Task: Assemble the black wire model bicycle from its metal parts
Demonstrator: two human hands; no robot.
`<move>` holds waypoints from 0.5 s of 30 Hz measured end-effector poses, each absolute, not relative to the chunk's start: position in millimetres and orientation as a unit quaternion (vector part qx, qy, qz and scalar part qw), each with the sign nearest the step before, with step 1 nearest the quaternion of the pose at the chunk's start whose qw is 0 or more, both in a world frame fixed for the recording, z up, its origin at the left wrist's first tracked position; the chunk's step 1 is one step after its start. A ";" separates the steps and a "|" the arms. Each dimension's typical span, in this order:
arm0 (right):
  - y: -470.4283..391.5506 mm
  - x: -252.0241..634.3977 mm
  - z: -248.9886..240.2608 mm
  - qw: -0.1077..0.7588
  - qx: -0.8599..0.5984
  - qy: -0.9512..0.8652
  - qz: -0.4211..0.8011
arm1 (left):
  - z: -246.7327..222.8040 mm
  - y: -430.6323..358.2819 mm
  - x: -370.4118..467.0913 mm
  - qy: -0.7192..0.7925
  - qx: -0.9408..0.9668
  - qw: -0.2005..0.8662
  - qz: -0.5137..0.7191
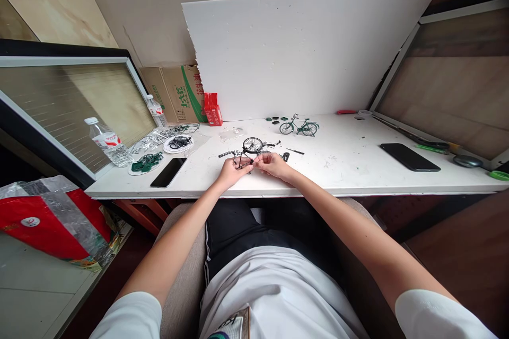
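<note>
A black model bicycle (pixel 253 144), partly put together, is held low over the front middle of the table, one spoked wheel toward the back. My left hand (pixel 231 172) is closed on its near end, where a second wheel shows between the fingers. Beside it, my right hand (pixel 275 165) pinches with thumb and fingers at the bicycle's right side; whatever sits between those fingertips is too small to make out. Small black parts lie close around both hands, among them a thin dark rod (pixel 295 151). Farther back stands a whole green model bicycle (pixel 299 126).
To the left are a phone (pixel 168 172), a white disc with green parts (pixel 146 163), another with black parts (pixel 178 143) and water bottles (pixel 109 143). A red box (pixel 213 109) stands behind. At right lie another phone (pixel 410 157) and a computer mouse (pixel 467 161).
</note>
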State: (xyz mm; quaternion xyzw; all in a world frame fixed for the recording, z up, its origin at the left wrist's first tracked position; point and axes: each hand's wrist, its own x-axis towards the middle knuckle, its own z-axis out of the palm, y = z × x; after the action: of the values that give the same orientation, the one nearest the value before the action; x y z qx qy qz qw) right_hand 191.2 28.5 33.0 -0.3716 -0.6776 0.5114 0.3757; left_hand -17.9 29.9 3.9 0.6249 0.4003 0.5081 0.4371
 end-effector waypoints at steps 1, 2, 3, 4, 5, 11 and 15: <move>28.0 190.9 33.7 0.374 -0.370 -0.680 0.511 | 4.3 29.7 -17.7 0.404 0.623 0.437 0.508; 27.7 190.6 34.2 0.372 -0.370 -0.682 0.510 | 4.8 29.4 -17.5 0.404 0.623 0.437 0.507; 27.5 190.3 34.5 0.370 -0.370 -0.683 0.510 | 5.3 29.1 -17.4 0.404 0.625 0.437 0.506; 27.4 190.1 34.7 0.369 -0.372 -0.682 0.509 | 5.7 28.9 -17.5 0.403 0.627 0.436 0.504; 27.5 189.9 34.6 0.369 -0.375 -0.682 0.509 | 5.9 28.8 -17.6 0.402 0.628 0.436 0.504; 29.4 189.6 31.7 0.371 -0.375 -0.684 0.504 | 4.5 29.3 -18.5 0.404 0.630 0.437 0.499; 30.0 189.2 30.3 0.373 -0.374 -0.683 0.504 | 2.9 30.1 -18.2 0.404 0.629 0.437 0.501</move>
State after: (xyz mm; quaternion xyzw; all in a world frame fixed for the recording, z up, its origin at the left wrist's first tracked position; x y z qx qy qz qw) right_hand 189.2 30.0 30.3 -0.3742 -0.6829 0.5043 0.3732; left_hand -18.2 30.1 2.9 0.6287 0.4038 0.5009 0.4367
